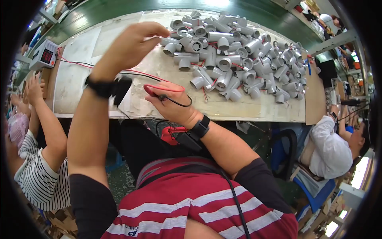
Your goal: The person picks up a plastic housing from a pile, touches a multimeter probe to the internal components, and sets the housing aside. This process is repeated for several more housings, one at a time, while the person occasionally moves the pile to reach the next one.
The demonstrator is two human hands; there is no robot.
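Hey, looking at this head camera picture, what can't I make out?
All in the head view:
- Left hand: blurred, so whether it touches a fitting is unclear.
- Red lead and black lead: their gripped ends are partly covered by the right hand.
- Gray pipe fittings: lower ones are hidden beneath those on top.
- Co-worker in stripes: partly cut off by the picture's dark rim.
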